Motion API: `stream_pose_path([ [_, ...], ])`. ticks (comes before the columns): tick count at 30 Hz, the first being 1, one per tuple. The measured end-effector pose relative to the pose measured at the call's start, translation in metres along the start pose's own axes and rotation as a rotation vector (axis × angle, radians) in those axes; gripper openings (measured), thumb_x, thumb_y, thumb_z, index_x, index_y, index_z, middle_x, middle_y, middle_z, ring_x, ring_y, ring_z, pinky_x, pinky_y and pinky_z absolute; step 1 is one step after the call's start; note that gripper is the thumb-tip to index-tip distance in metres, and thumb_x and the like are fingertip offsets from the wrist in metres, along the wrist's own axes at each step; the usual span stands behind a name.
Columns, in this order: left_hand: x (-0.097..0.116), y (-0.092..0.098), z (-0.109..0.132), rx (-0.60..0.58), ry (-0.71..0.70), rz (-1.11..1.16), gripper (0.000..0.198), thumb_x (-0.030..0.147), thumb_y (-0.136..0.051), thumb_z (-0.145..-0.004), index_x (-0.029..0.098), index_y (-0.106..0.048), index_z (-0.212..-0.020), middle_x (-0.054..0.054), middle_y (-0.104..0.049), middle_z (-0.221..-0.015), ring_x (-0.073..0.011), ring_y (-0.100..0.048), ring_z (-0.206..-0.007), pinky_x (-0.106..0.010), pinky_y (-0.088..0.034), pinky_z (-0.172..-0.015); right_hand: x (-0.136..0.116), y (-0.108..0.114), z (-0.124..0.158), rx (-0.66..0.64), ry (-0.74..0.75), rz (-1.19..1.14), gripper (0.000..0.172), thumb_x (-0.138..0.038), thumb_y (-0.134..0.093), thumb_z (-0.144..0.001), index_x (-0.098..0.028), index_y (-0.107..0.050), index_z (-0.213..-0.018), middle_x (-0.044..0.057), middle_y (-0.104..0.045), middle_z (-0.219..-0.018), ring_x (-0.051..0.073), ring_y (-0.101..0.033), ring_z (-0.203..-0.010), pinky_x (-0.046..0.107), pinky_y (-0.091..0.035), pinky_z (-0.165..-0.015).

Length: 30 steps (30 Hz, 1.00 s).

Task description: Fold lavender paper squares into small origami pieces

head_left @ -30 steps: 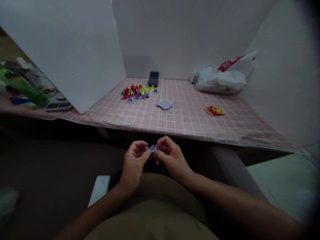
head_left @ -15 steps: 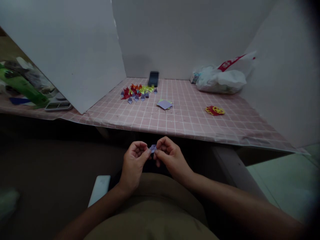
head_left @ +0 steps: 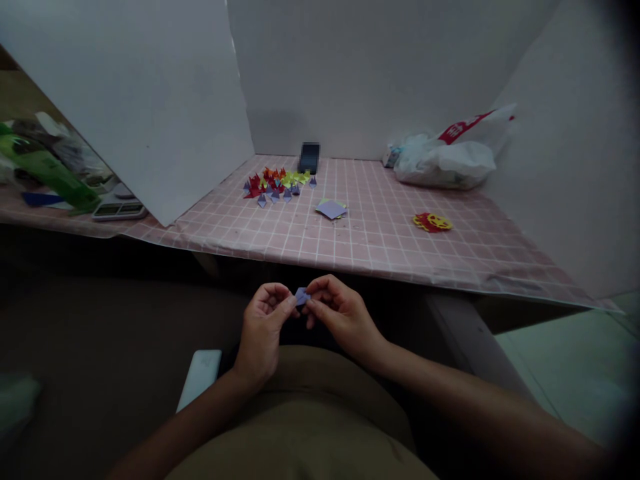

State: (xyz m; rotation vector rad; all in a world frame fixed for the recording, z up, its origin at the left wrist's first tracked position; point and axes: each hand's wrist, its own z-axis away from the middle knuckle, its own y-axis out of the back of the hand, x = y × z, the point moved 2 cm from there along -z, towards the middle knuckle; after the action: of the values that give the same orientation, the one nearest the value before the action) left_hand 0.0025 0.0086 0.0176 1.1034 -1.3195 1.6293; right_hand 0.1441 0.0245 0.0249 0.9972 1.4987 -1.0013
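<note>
Plainly, a two-handed pinch

Left hand [head_left: 263, 327] and right hand [head_left: 345, 317] grip a small folded lilac paper [head_left: 301, 297] by opposite sides, neither nearer; its long axis is unclear. It sits short of the near edge of the table [head_left: 380, 227]; coloured folded papers [head_left: 277, 181] cluster toward the far left corner.

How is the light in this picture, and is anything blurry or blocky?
Head view: dim overall, deep shadow under the table, right-hand corners fading to black. Head view: the dark block at the back is pixelated; a pale shape at lower left is blurred. Head view: the paper in both hands is too small to read its folds.
</note>
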Motion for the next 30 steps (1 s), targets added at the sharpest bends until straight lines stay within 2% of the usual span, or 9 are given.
stream_pose_path([
  [7,0.000,0.002,0.000,-0.008,0.015,0.028,0.021,0.023,-0.077,-0.073,0.018,-0.059,-0.084,0.003,-0.062,-0.074,-0.0089,-0.058,-0.063,-0.022,-0.046,-0.063,-0.001,0.003,-0.001,-0.039,0.027,0.086,0.008,-0.026,-0.064,-0.089,-0.020,-0.060,-0.094,0.000,-0.068,-0.079,0.014,-0.066,-0.065,0.029,-0.053,-0.064],
  [12,0.004,0.001,0.000,-0.001,0.050,0.052,0.021,0.020,-0.077,-0.070,0.017,-0.060,-0.081,0.004,-0.060,-0.073,-0.0073,-0.057,-0.061,-0.020,-0.044,-0.061,-0.005,0.011,-0.004,-0.105,0.145,0.287,0.008,-0.020,-0.063,-0.089,-0.022,-0.064,-0.096,0.000,-0.067,-0.082,0.015,-0.065,-0.070,0.029,-0.052,-0.067],
  [20,0.004,0.002,0.000,-0.026,0.053,0.055,0.019,0.019,-0.076,-0.070,0.017,-0.061,-0.081,0.004,-0.061,-0.074,-0.0074,-0.056,-0.061,-0.020,-0.043,-0.061,-0.007,0.013,-0.005,-0.101,0.184,0.384,0.005,-0.021,-0.061,-0.091,-0.022,-0.065,-0.088,-0.002,-0.065,-0.071,0.015,-0.063,-0.064,0.028,-0.051,-0.063],
  [30,-0.002,0.002,0.001,-0.036,-0.064,-0.004,0.017,0.018,-0.076,-0.074,0.018,-0.062,-0.083,0.003,-0.061,-0.079,-0.0087,-0.058,-0.067,-0.021,-0.047,-0.064,-0.007,0.007,-0.002,-0.007,0.047,0.220,0.006,-0.018,-0.062,-0.083,-0.019,-0.060,-0.077,-0.002,-0.062,-0.066,0.013,-0.059,-0.060,0.026,-0.046,-0.057],
])
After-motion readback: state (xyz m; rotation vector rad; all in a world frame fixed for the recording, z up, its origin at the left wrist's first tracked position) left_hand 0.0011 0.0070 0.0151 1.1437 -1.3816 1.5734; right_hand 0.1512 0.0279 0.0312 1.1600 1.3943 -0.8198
